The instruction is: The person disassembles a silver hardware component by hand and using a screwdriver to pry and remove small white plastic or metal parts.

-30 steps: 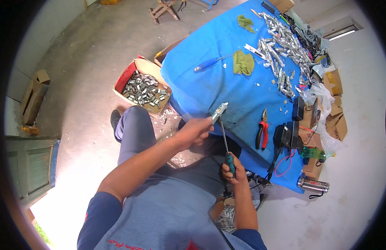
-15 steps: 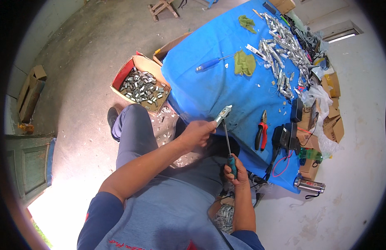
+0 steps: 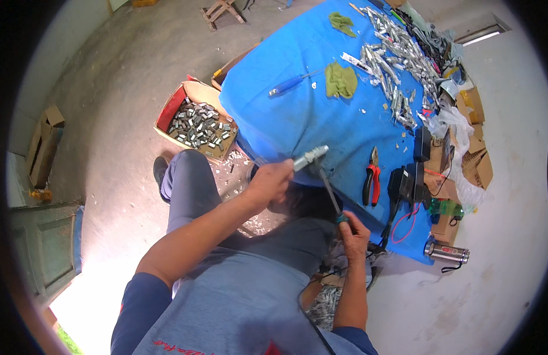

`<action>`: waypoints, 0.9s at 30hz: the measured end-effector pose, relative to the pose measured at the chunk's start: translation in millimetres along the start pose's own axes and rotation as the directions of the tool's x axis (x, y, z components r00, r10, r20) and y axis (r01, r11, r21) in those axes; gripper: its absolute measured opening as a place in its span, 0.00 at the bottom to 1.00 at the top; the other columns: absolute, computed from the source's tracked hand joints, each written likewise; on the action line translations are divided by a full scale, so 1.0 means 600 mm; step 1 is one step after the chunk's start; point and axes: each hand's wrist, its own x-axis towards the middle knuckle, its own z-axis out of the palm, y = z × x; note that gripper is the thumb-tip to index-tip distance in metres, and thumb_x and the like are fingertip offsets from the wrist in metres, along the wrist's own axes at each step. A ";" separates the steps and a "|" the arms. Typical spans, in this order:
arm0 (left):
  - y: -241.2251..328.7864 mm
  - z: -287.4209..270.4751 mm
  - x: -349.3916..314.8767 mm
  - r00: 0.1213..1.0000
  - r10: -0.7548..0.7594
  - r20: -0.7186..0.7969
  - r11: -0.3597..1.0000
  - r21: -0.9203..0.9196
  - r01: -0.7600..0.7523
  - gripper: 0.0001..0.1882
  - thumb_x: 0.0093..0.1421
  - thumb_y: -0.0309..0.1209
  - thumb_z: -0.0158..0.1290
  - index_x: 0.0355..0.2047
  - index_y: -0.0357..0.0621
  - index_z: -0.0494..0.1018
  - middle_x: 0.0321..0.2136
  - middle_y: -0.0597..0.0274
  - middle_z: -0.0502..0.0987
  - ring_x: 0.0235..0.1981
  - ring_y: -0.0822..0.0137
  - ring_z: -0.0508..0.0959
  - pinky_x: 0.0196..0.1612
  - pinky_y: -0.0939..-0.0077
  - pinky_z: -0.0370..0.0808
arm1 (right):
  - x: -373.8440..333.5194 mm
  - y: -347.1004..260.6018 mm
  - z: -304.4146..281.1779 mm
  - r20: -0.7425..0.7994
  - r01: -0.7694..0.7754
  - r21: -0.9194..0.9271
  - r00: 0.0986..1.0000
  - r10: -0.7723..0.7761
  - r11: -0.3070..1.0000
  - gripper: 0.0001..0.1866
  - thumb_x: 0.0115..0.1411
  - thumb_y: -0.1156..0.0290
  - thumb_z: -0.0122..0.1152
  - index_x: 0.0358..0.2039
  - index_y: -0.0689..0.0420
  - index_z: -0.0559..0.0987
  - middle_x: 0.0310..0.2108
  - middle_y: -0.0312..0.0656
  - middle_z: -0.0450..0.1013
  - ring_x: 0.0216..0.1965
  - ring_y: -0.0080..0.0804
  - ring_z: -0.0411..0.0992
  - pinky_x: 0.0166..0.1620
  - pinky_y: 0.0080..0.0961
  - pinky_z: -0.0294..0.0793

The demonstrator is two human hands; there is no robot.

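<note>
My left hand (image 3: 269, 184) is closed around one end of a slim silvery metal piece (image 3: 310, 156), whose other end points up and to the right over the near edge of the blue-covered table. What the piece is exactly, I cannot make out. In my right hand (image 3: 354, 236) is a screwdriver (image 3: 330, 192) with a teal handle, mostly covered by my fingers. Its blurred shaft slants up toward the piece, the tip just below it; whether they touch, I cannot tell. Red-and-black pliers (image 3: 372, 177) lie on the cloth to the right.
The blue cloth (image 3: 256, 112) carries a blue screwdriver (image 3: 286, 86), green rags (image 3: 341, 80), a pile of silvery pieces (image 3: 398, 47) and black adapters (image 3: 404, 184). A box (image 3: 161, 118) of small metal parts stands left on the floor. A steel flask (image 3: 447, 252) is at right.
The silvery piece has turned flatter, and its end has swung away from the screwdriver tip. My right hand has shifted right and slightly up. The whole view has moved a little.
</note>
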 end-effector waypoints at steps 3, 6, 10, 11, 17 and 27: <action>0.015 -0.009 -0.013 0.999 0.046 -0.022 0.998 -0.039 -0.047 0.20 0.67 0.49 0.47 0.27 0.47 0.66 0.13 0.75 0.57 0.11 0.77 0.55 0.17 0.79 0.58 | -0.005 0.008 -0.030 -0.262 0.008 -0.070 0.965 -0.026 0.997 0.18 0.59 0.70 0.63 0.50 0.60 0.78 0.27 0.34 0.74 0.21 0.16 0.68 0.24 0.14 0.66; 0.009 -0.005 -0.020 0.998 0.050 -0.043 0.999 0.010 -0.050 0.20 0.67 0.50 0.48 0.27 0.47 0.66 0.13 0.75 0.57 0.12 0.78 0.57 0.18 0.79 0.59 | -0.032 -0.068 -0.018 -0.227 -0.125 0.319 0.952 0.204 0.939 0.20 0.58 0.72 0.62 0.51 0.63 0.75 0.28 0.35 0.74 0.22 0.15 0.68 0.25 0.13 0.67; -0.014 0.013 -0.029 0.999 0.032 0.029 0.998 0.051 -0.034 0.20 0.66 0.50 0.50 0.28 0.47 0.67 0.14 0.75 0.59 0.13 0.78 0.59 0.18 0.80 0.60 | -0.028 -0.119 0.068 -0.091 -0.171 0.357 0.972 0.217 0.918 0.16 0.59 0.69 0.63 0.46 0.59 0.74 0.27 0.34 0.73 0.20 0.17 0.69 0.20 0.13 0.64; -0.020 0.019 -0.036 0.999 0.030 0.028 0.997 0.068 -0.032 0.20 0.66 0.50 0.49 0.28 0.47 0.67 0.13 0.75 0.58 0.13 0.78 0.58 0.19 0.81 0.59 | -0.016 -0.122 0.093 -0.121 -0.145 0.299 0.975 0.188 0.943 0.14 0.59 0.69 0.63 0.43 0.59 0.74 0.29 0.35 0.74 0.21 0.17 0.69 0.21 0.13 0.64; -0.037 0.048 -0.082 0.998 -0.015 0.060 0.982 0.186 0.003 0.20 0.67 0.49 0.49 0.31 0.45 0.69 0.15 0.75 0.59 0.14 0.80 0.56 0.19 0.82 0.55 | 0.046 -0.159 0.186 -0.039 -0.055 0.575 0.995 0.095 0.816 0.14 0.57 0.75 0.65 0.43 0.60 0.73 0.36 0.38 0.76 0.36 0.21 0.73 0.37 0.19 0.73; -0.011 0.034 -0.104 0.977 -0.132 0.166 0.905 0.423 0.051 0.27 0.65 0.54 0.47 0.34 0.37 0.74 0.17 0.75 0.60 0.17 0.81 0.58 0.20 0.82 0.53 | 0.115 -0.201 0.105 0.515 -0.104 0.297 0.854 -0.068 0.949 0.20 0.52 0.73 0.67 0.46 0.63 0.75 0.33 0.38 0.77 0.31 0.21 0.74 0.37 0.20 0.75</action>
